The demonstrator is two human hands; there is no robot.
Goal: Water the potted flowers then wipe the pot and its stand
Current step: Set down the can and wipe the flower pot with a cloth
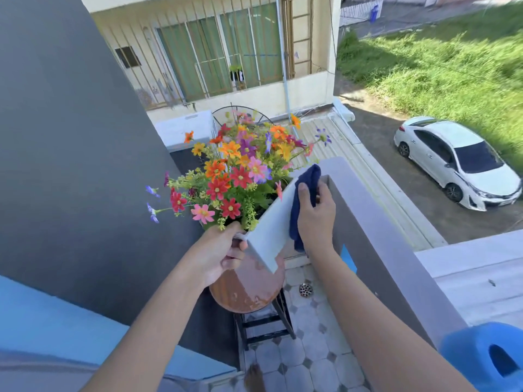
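Observation:
A white rectangular pot (270, 227) full of red, orange, pink and purple flowers (235, 168) is lifted and tilted above a round wooden stand (249, 290) with dark legs. My left hand (223, 251) grips the pot's near corner. My right hand (315, 213) presses a dark blue cloth (305, 193) flat against the pot's right side wall. The stand's top looks wet and worn.
A grey balcony wall (376, 230) runs along the right, close to my right arm. A blue watering can (486, 360) sits on it at the bottom right. A dark wall (70, 165) stands left. The tiled floor (305, 355) has a drain (305, 290). A foot (253, 377) shows below.

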